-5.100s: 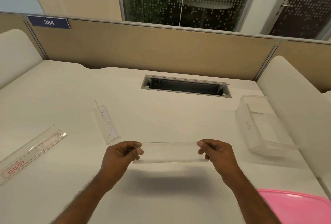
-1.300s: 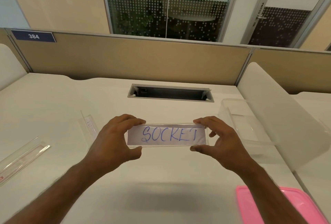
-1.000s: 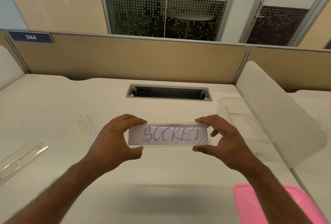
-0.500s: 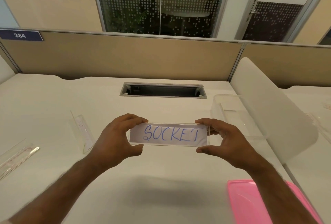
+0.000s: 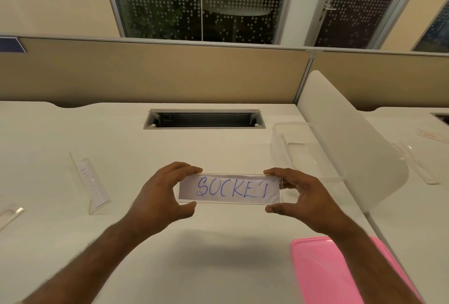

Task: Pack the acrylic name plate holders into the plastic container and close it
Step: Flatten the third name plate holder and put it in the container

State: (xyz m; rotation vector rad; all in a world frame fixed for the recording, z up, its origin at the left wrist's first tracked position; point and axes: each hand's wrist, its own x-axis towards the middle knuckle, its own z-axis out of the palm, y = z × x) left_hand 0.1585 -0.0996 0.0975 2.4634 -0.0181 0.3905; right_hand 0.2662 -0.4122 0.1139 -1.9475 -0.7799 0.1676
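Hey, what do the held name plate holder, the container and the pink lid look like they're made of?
Name plate holder: clear, glossy acrylic by the look; the SOCKET paper slip shows through it. Container: thin, see-through plastic, slightly cloudy; the desk shows through its walls. Pink lid: opaque, smooth plastic, likely flexible, though that cannot be confirmed.

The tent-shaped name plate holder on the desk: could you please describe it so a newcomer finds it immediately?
Start at the cable slot in the white desk. Left of the left hand stands a clear tent-shaped name plate holder; unlike the held "SOCKET" holder, nobody touches it.
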